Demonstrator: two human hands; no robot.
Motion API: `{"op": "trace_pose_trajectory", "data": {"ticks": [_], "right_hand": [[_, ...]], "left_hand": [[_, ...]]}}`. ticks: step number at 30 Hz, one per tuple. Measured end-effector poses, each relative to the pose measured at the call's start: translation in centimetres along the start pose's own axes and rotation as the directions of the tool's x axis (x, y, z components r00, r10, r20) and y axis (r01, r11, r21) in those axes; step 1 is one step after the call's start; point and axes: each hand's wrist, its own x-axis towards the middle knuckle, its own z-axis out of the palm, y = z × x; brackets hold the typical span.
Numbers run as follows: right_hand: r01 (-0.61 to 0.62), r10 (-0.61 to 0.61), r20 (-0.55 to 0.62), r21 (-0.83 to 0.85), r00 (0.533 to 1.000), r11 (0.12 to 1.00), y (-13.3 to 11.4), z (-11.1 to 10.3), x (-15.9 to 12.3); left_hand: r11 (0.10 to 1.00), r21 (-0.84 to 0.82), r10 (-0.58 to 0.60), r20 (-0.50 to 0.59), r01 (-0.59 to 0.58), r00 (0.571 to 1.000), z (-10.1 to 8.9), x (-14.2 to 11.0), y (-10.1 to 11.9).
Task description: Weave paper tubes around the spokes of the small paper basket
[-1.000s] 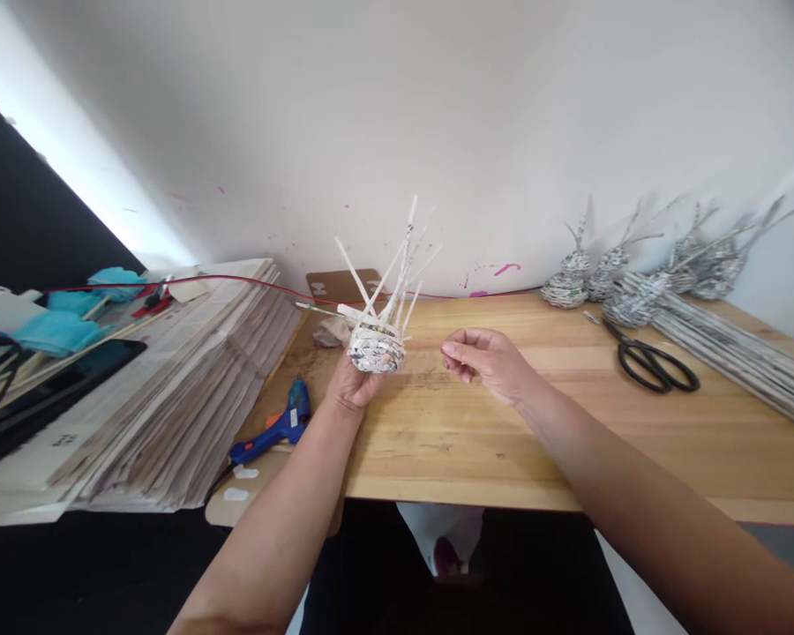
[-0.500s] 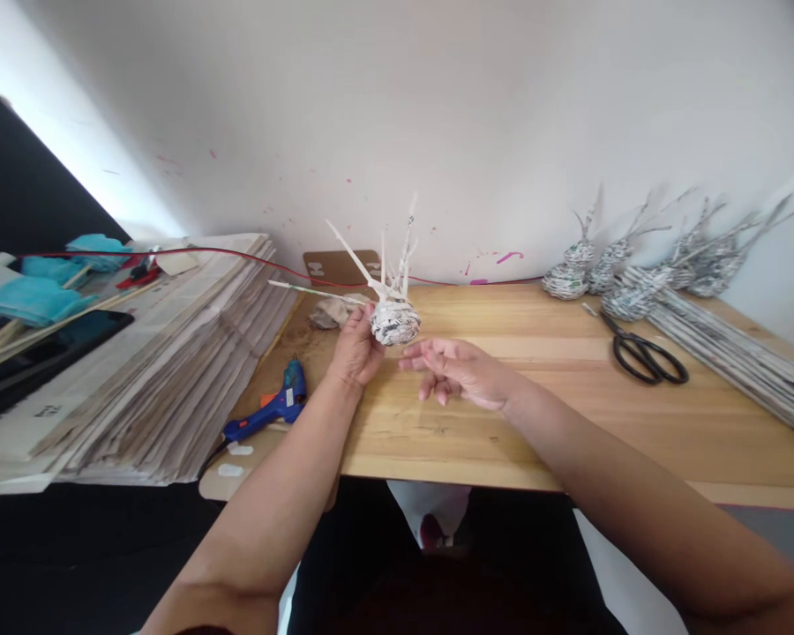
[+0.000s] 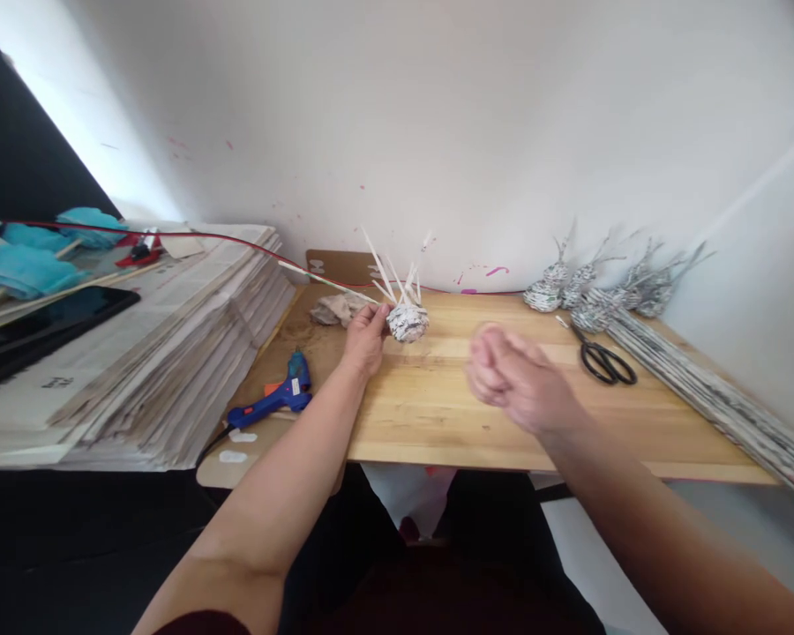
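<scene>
My left hand grips a small round basket woven from rolled newspaper strips, holding it above the table. Several pale strip ends stand up from its top, and one long paper strip sticks out to the left past my fingers. To the right, apart from the basket, my right hand is over the tabletop, blurred by motion. Its fingers are curled into a loose fist, and nothing shows in them.
Black scissors lie at the right beside a bundle of newspaper tubes. Several woven paper pieces stand by the wall. A blue glue gun rests left of my arm, near a crumpled cloth and a tall newspaper stack.
My right hand has pulled away from the basket to the right, and its fingers have curled in. The left hand still holds the basket. The view has shifted a little.
</scene>
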Motion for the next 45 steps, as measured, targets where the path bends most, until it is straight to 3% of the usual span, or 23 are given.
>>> {"op": "trace_pose_trajectory", "data": {"ticks": [3, 5, 6, 9, 11, 12, 13, 14, 16, 20, 23, 26, 29, 32, 35, 38, 41, 45], "right_hand": [[0.152, -0.164, -0.196, -0.075, 0.967, 0.985, -4.1, -1.4, -2.8], [0.239, -0.276, -0.33, -0.148, 0.903, 0.96, -6.3, -2.7, -4.3], [0.278, -0.335, -0.41, -0.194, 0.848, 0.941, -7.2, -3.3, -4.9], [0.342, -0.447, -0.643, -0.291, 0.622, 0.894, -8.7, -5.2, -6.3], [0.405, -0.54, -0.695, -0.372, 0.475, 0.835, -8.9, -6.2, -6.9], [0.423, -0.55, -0.712, -0.378, 0.436, 0.824, -8.7, -6.6, -7.0], [0.41, -0.54, -0.715, -0.374, 0.444, 0.832, -8.4, -6.9, -7.0], [0.419, -0.514, -0.751, -0.344, 0.414, 0.84, -7.8, -7.0, -6.7], [0.368, -0.41, -0.77, -0.244, 0.489, 0.897, -6.0, -6.9, -5.7], [0.16, -0.143, -0.686, -0.039, 0.714, 0.986, -1.2, -4.2, -2.5], [-0.019, 0.05, -0.51, 0.065, 0.859, 0.998, 2.1, -0.6, 0.3], [-0.211, 0.245, -0.292, 0.141, 0.925, 0.967, 4.3, 2.6, 3.0], [-0.338, 0.365, -0.176, 0.167, 0.914, 0.926, 5.2, 4.1, 4.4], [-0.298, 0.326, -0.142, 0.188, 0.934, 0.936, 4.5, 3.6, 3.2], [-0.143, 0.163, -0.146, 0.142, 0.976, 0.98, 1.7, 1.6, -0.6], [-0.108, 0.105, -0.277, 0.003, 0.955, 0.994, -2.2, -1.5, -5.7], [-0.173, 0.081, -0.503, -0.14, 0.861, 0.975, -4.7, -5.6, -11.3], [-0.36, 0.036, -0.788, -0.239, 0.615, 0.902, -4.1, -11.9, -19.3]], "left_hand": [[0.999, -0.031, -0.018, -0.033, 0.017, 0.999, 0.0, 0.1, 0.0], [0.998, -0.062, -0.034, -0.028, 0.032, 0.999, 0.0, 0.1, 0.1], [0.996, -0.081, -0.042, -0.024, 0.039, 0.999, 0.0, 0.1, 0.1], [0.99, -0.129, -0.067, -0.015, 0.064, 0.998, 0.0, 0.0, 0.1], [0.986, -0.144, -0.085, -0.015, 0.082, 0.996, 0.0, 0.0, 0.1], [0.985, -0.147, -0.092, -0.014, 0.088, 0.996, 0.0, 0.0, 0.1], [0.984, -0.151, -0.096, -0.011, 0.093, 0.995, 0.1, -0.1, 0.1], [0.983, -0.156, -0.099, -0.006, 0.097, 0.995, 0.1, -0.1, 0.2], [0.98, -0.17, -0.101, 0.016, 0.102, 0.995, 0.2, -0.2, 0.1], [0.977, -0.186, -0.087, 0.1, 0.104, 0.991, 0.4, -0.3, 0.0], [0.976, -0.194, -0.067, 0.15, 0.096, 0.986, 0.3, -0.4, -0.1], [0.978, -0.188, -0.058, 0.197, 0.095, 0.979, 0.3, -0.4, -0.3], [0.979, -0.186, -0.046, 0.192, 0.082, 0.98, 0.2, -0.3, -0.4], [0.975, -0.213, -0.036, 0.159, 0.069, 0.987, 0.1, 0.0, -0.6], [0.975, -0.209, -0.047, 0.133, 0.074, 0.99, 0.1, 0.3, -1.0], [0.986, -0.16, -0.038, 0.084, 0.051, 0.996, 0.2, 0.5, -1.4], [0.996, -0.081, -0.02, 0.036, 0.023, 0.999, 0.2, 0.5, -1.5], [0.998, 0.058, 0.04, -0.009, -0.039, 0.999, 0.3, 0.5, -1.6]]}}
